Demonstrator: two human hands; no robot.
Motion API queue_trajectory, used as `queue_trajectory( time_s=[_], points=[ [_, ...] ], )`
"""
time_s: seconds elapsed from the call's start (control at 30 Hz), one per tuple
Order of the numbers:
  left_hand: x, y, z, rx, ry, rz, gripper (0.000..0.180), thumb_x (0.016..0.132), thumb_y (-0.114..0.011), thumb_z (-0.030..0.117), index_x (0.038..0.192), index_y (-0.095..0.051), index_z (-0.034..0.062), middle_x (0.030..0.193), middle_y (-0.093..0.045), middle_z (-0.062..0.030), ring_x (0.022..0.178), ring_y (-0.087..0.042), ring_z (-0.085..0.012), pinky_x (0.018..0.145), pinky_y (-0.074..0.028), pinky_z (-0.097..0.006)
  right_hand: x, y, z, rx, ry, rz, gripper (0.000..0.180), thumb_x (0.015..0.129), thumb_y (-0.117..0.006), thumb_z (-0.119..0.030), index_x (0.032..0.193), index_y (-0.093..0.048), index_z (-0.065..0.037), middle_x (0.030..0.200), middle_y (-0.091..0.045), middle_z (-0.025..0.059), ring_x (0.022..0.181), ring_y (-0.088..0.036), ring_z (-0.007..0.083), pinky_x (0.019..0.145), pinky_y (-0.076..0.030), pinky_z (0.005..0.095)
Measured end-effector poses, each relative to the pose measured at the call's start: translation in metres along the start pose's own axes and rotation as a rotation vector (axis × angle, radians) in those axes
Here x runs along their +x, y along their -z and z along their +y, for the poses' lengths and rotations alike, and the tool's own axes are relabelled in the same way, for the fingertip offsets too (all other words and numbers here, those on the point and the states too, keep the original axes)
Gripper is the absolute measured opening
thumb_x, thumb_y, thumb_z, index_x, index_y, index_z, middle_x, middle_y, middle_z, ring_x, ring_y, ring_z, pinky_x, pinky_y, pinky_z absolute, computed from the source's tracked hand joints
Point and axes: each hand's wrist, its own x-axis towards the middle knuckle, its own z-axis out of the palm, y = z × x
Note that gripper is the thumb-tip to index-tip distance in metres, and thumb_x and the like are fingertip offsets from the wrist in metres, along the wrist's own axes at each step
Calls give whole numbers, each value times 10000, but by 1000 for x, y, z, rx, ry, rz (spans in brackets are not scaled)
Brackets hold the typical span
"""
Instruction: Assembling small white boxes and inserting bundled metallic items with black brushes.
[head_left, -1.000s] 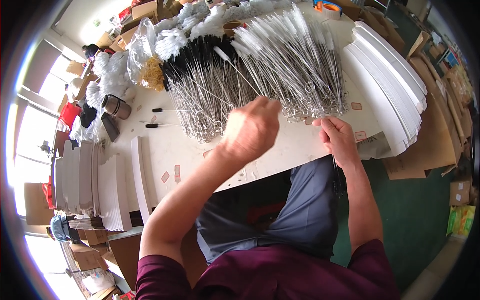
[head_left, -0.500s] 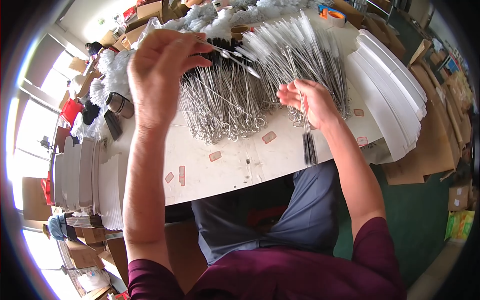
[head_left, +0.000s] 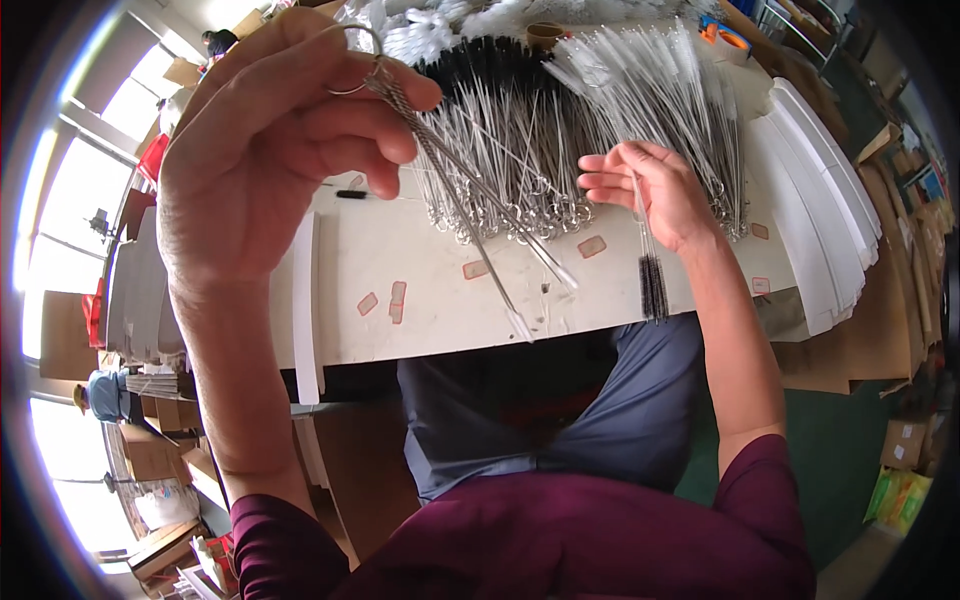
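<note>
1. While the left hand (head_left: 235, 190) is raised at the left, its fingers (head_left: 405, 88) pinch thin, silver, twisted-wire brushes with white tips (head_left: 418, 126) beside their round metal ring ends; the tips slant down to the right, over the near part of the off-white worktop (head_left: 440, 312).
2. The right hand (head_left: 665, 195) loosely grasps slim metal-stemmed brushes with black bristles (head_left: 652, 288), which hang bristles-down by the worktop's near edge; its fingertips extend leftward.
3. Farther back, a pile of silver-stemmed, black-bristled brushes (head_left: 505, 115) lies at the centre, beside a pile of white-bristled wire brushes (head_left: 655, 90) on its right.
4. Long white card strips (head_left: 818, 215) lie stacked at the right; one narrow white strip (head_left: 307, 310) lies at the left.
</note>
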Motion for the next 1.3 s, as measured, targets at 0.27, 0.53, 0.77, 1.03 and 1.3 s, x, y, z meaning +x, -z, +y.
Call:
queue_trajectory(
  time_s=[0.27, 0.53, 0.77, 1.03, 1.3],
  points=[
    [-20, -7, -42, -185, 275, -60, 122, 1054, -504, 121, 1048, -557, 11, 1019, -725, -268, 783, -751, -260, 635, -611, -343, -35, -109, 13, 222, -121, -431, 329, 1113, -457, -231, 1028, -641, 28, 1118, -722, 269, 1045, -741, 371, 920, -611, 487],
    [-58, 12, -79, 202, 257, 70, 101, 1011, -631, 86, 969, -627, -6, 883, -728, -131, 745, -726, -180, 661, -597, -303, -65, -121, 47, 90, -259, -350, 339, 1116, -466, -251, 1077, -624, 47, 933, -741, 216, 749, -762, 302, 652, -643, 400],
    [-78, 27, -111, 255, 289, 124, 131, 988, -687, 109, 968, -651, -16, 879, -705, -94, 773, -708, -146, 683, -594, -299, -79, -126, 69, 2, -247, -306, 369, 1110, -504, -302, 1111, -647, 39, 841, -714, 131, 692, -732, 209, 618, -621, 320],
    [-96, 12, -88, 16, 262, 91, 113, 1012, -616, 77, 964, -582, -19, 1004, -725, -187, 780, -721, -196, 680, -601, -324, -73, -121, 74, -99, -142, -165, 357, 1108, -512, -291, 1033, -644, 31, 900, -716, 142, 798, -741, 221, 767, -635, 370],
    [-112, 12, -56, -101, 267, 173, 143, 1000, -589, 96, 896, -538, 11, 874, -729, -244, 621, -709, -247, 564, -583, -323, -78, -104, 23, -315, -12, -63, 351, 1099, -545, -278, 948, -692, 3, 790, -678, 39, 730, -662, 110, 688, -561, 277]
  ],
)
